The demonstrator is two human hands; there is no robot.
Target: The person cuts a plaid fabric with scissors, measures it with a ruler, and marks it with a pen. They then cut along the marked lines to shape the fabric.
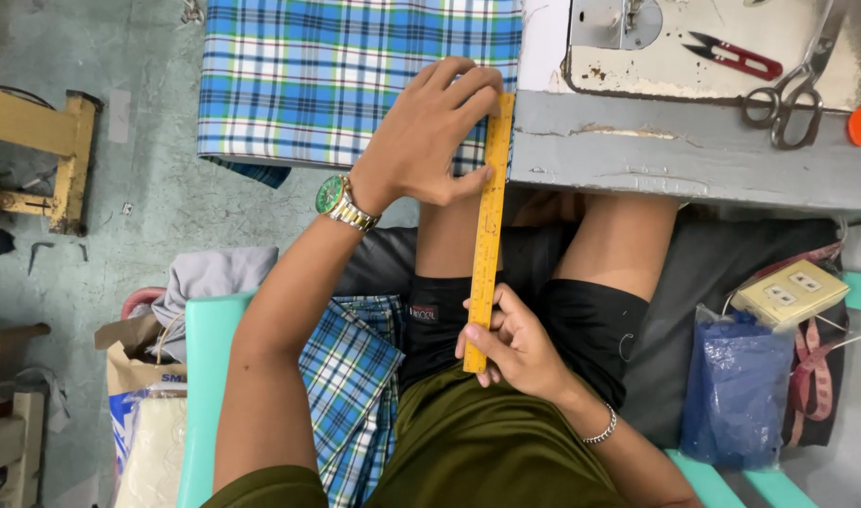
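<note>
A long yellow ruler (488,235) runs from my lap up to the edge of the blue plaid fabric (336,75), which lies on the table beside the grey sewing machine base (675,155). My left hand (432,132), with a green-faced wristwatch, presses the ruler's upper end down on the fabric, fingers spread flat. My right hand (515,343), wearing a thin bracelet, pinches the ruler's lower end over my black shorts.
Scissors (792,94) and a red thread snipper (736,56) lie on the machine table. More plaid cloth (350,376) hangs by my left thigh. A blue plastic bag (731,390), a power outlet box (792,292), a turquoise bench (205,376) and paper bags (139,414) surround me.
</note>
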